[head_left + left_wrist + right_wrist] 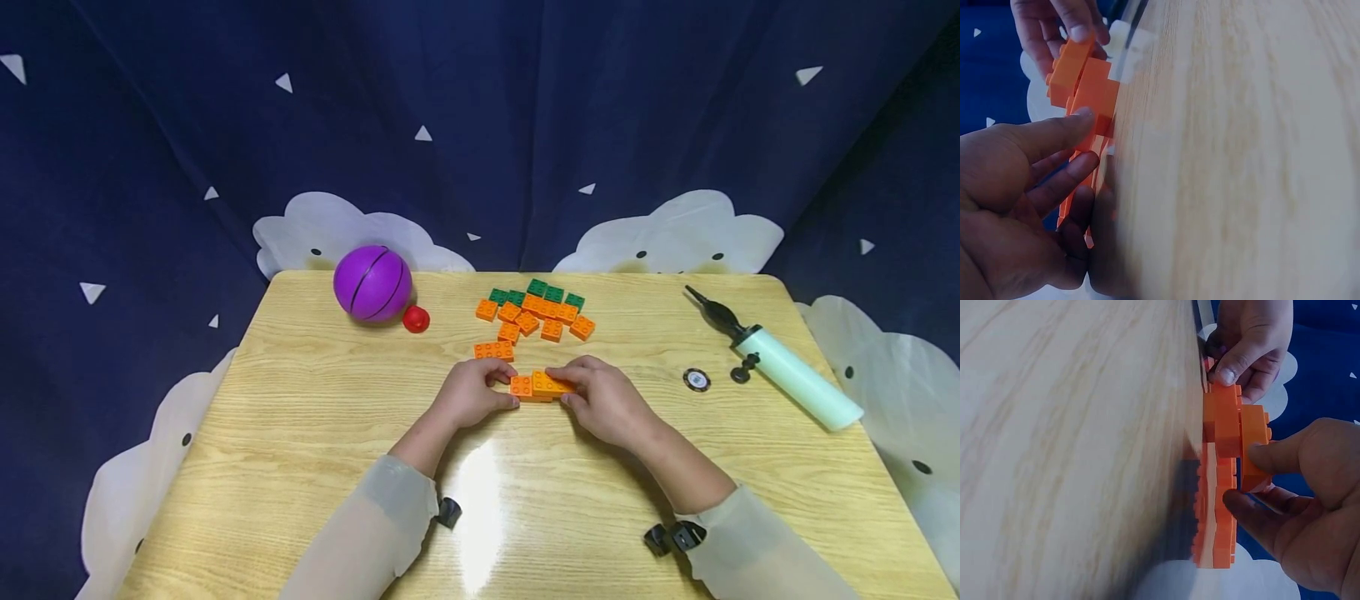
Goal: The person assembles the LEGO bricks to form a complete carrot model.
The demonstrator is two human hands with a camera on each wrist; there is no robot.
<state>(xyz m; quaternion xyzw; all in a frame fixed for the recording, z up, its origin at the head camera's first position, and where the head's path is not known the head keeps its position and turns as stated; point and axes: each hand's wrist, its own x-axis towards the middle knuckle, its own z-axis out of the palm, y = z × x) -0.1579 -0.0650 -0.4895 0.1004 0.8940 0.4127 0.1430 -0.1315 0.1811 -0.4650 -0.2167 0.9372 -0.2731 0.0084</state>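
Note:
Fingers and thumb of my left hand (474, 393) grip the left end of a lower orange toy brick (521, 387). My right hand (609, 400) pinches a second, slightly lighter orange brick (550, 383) that overlaps the lower one's right part. In the right wrist view the upper brick (1254, 447) sits slightly tilted against the studded side of the lower brick (1227, 422), a narrow gap showing between them. Another orange piece lies under the lower brick. The left wrist view shows the left thumb pressed on the lower brick (1094, 94).
Loose orange bricks (494, 351) and several green bricks (537, 287) lie beyond the hands. A purple ball (372, 283) and a small red object (416, 319) are at the back left. On the right are a poker chip (697, 380) and a pale green hand pump (798, 379).

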